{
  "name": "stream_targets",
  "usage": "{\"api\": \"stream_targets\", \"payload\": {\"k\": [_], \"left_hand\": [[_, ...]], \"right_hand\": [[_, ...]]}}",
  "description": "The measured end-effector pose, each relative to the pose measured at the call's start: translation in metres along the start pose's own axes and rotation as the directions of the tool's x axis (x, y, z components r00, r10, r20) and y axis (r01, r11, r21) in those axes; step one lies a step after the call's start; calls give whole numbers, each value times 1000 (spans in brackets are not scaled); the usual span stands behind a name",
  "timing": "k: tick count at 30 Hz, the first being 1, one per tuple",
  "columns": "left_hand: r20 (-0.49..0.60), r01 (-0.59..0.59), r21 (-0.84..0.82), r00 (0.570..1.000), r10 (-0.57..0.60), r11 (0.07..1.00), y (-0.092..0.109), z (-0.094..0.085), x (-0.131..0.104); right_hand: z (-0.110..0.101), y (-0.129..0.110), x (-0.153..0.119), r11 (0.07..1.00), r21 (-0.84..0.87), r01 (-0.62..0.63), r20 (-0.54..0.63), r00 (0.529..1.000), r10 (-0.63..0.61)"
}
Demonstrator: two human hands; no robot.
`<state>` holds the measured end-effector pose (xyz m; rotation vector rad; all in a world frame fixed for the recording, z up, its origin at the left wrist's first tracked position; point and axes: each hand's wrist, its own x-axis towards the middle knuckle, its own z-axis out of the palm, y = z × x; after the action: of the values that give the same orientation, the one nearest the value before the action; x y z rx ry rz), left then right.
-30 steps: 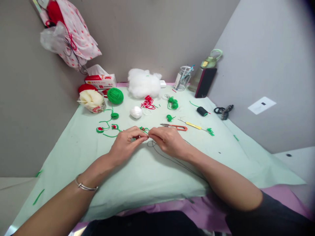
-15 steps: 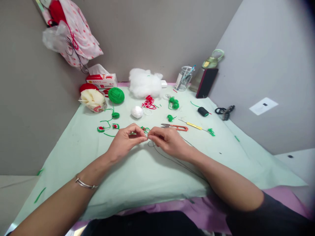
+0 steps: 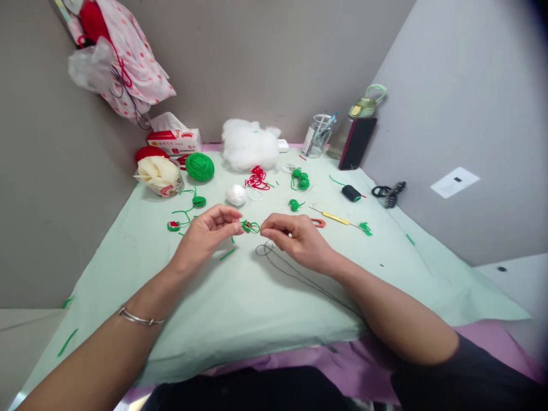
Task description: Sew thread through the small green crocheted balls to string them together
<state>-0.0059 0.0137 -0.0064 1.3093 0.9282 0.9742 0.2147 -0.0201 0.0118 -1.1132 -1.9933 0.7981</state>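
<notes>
My left hand [image 3: 212, 228] is over the table with thumb and forefinger apart, at the left edge of a small green-and-red crochet piece [image 3: 247, 226]. Green yarn loops trail from the piece toward my right hand [image 3: 297, 238], whose thumb and forefinger are pinched together. A dark thread [image 3: 299, 272] curls on the table and runs up beneath that hand; a needle, if there is one, is too small to see. Behind the right hand, the orange handle of thread snips [image 3: 317, 222] shows in part. A yellow-handled crochet hook [image 3: 336, 217] lies to the right.
Green yarn [image 3: 200, 166], a white yarn ball [image 3: 236, 195], white stuffing [image 3: 250, 145] and tangled red yarn [image 3: 257, 180] lie farther back. A tissue box [image 3: 175, 142] stands back left. A glass jar [image 3: 317, 137], phone [image 3: 358, 144] and black thread spool [image 3: 351, 193] are at right.
My hands, fingertips together before, have drawn apart. The left hand has shifted left and slightly up, to the edge of the crochet piece. The right hand stays pinched; its reach now covers the snips' blades.
</notes>
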Motion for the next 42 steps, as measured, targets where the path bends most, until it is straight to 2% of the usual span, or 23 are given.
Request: {"api": "stream_targets", "payload": {"k": [3,5,7,10,12,14,16,19,22,24,26,33,38,42], "left_hand": [[119,25,190,992,-48,982,1,3,-2],[168,45,205,983,-81,978,2,6,-3],[188,78,153,976,-106,985,3,7,-3],[185,127,-9,975,-123,992,2,6,-2],[159,153,-109,978,-135,982,1,7,-2],[122,161,-127,982,-146,979,0,9,-3],[72,115,-33,991,-113,993,0,13,-4],[-2,-64,180,998,66,982,-2,17,-7],[45,-203,295,979,198,934,-5,17,-9],[96,-256,356,967,237,899,-8,16,-8],[103,-284,394,959,265,874,-8,14,-7],[-1,-173,303,983,182,937,-3,15,-6],[-1,-67,214,998,69,974,-2,13,-5],[72,-44,166,997,32,985,-3,11,-5]], "right_hand": [[-1,2,2,996,68,-59,-83,994,65],[-1,4,4,993,85,-87,-118,988,97],[-1,5,5,988,88,-124,-112,985,134],[3,7,4,987,57,-149,-59,987,152],[9,9,2,996,-13,-94,-19,995,93],[17,10,-1,993,-115,22,15,1000,-20],[23,12,-4,966,-214,144,43,990,-138],[25,12,-5,925,-306,228,29,973,-230],[19,11,-4,928,-318,193,-9,978,-207],[14,10,-3,939,-305,162,-14,985,-174],[12,10,-2,945,-290,150,-5,987,-158],[14,7,-2,978,-176,108,-12,994,-112],[12,2,-1,996,-90,19,13,1000,-17],[12,0,-1,998,-66,-17,41,999,20]]}}
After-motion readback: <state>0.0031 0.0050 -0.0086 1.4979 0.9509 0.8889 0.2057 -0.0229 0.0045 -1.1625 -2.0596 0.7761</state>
